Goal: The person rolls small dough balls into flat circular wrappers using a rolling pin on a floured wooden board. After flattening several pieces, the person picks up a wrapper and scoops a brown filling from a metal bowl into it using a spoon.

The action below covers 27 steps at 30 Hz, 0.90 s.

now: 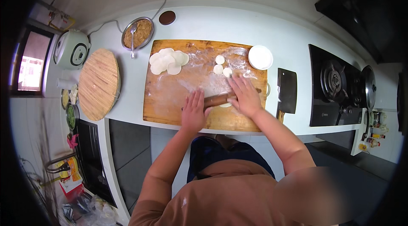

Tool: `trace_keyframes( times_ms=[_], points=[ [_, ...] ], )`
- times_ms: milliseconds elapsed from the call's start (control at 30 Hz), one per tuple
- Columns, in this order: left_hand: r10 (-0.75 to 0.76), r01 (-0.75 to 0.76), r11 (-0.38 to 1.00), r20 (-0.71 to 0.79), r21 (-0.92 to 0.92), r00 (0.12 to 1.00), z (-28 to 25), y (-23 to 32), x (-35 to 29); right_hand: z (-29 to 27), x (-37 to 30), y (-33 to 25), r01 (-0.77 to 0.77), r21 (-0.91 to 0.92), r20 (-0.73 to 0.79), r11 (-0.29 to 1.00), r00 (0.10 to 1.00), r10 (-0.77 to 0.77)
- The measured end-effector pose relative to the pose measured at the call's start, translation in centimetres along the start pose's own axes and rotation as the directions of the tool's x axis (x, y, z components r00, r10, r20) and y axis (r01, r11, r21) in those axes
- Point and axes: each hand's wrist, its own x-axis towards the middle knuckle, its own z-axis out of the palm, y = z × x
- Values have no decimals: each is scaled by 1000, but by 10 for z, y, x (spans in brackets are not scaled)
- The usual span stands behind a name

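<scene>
On the floury wooden board (170, 85) a brown rolling pin (216, 100) lies slightly slanted. My left hand (194, 108) rests flat over its left end, fingers stretched forward and thumb apart. Over the right end lies my right hand (246, 95), its fingers stretched and spread too. A pale round of dough (226, 105) shows partly from beneath the pin, the rest hidden. Beyond my right hand sit three small dough pieces (218, 69). At the board's far left a heap of thin round wrappers (166, 62) overlaps itself.
A white bowl (260, 57) stands at the board's far right corner. Right of the board lie a cleaver (287, 91) and a gas hob (333, 81). A bowl of filling (140, 32) with a spoon, a round slatted tray (99, 83) and a rice cooker (71, 49) are leftward.
</scene>
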Motion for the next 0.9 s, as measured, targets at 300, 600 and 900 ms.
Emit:
trace_keyframes(
  times_ms=[300, 600, 900],
  points=[
    [-48, 73, 958, 92, -279, 995, 0, 27, 44, 10, -86, -22, -64, 108, 72, 992, 996, 57],
    [45, -42, 962, 6, -272, 999, 24, 30, 75, 0, -84, -30, -128, 178, 44, 976, 992, 122],
    [-5, -40, 797, -73, -603, 997, 12, 5, 65, -1, -84, -28, -108, 193, 46, 975, 994, 101]
  ],
)
